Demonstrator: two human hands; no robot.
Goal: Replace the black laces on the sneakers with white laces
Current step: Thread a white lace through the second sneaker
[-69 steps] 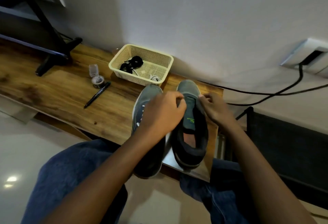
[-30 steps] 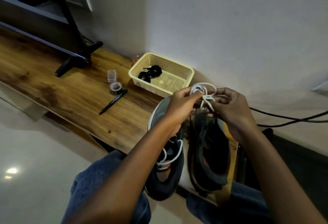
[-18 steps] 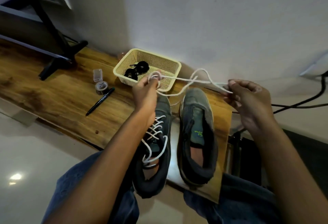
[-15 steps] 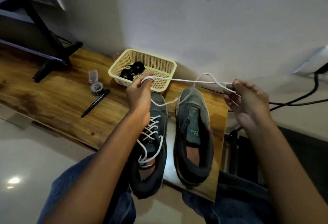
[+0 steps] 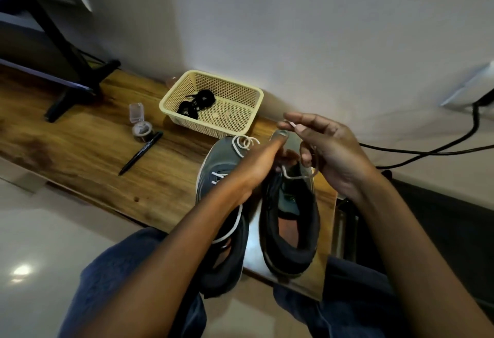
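Note:
Two grey sneakers stand side by side on the wooden shelf (image 5: 80, 150). The left sneaker (image 5: 222, 161) is threaded with white lace. The right sneaker (image 5: 291, 220) shows no lace in its eyelets. My right hand (image 5: 328, 150) pinches one end of a loose white lace (image 5: 291, 174) above that shoe's toe. My left hand (image 5: 256, 166) reaches across the shoes and holds the same lace lower down, and a coil of it (image 5: 244, 142) lies on the left sneaker's toe. Black laces (image 5: 196, 106) lie in the basket.
A cream plastic basket (image 5: 240, 91) stands by the wall behind the shoes. A black pen (image 5: 140, 153), a tape roll (image 5: 141, 130) and a small clear box (image 5: 136, 112) lie to its left. A black stand foot (image 5: 80, 89) is at far left, cables (image 5: 427, 150) at right.
Half a second ago the white lace was stretched wide between my hands. Now both hands have come together over the right sneaker's toe and the lace hangs slack.

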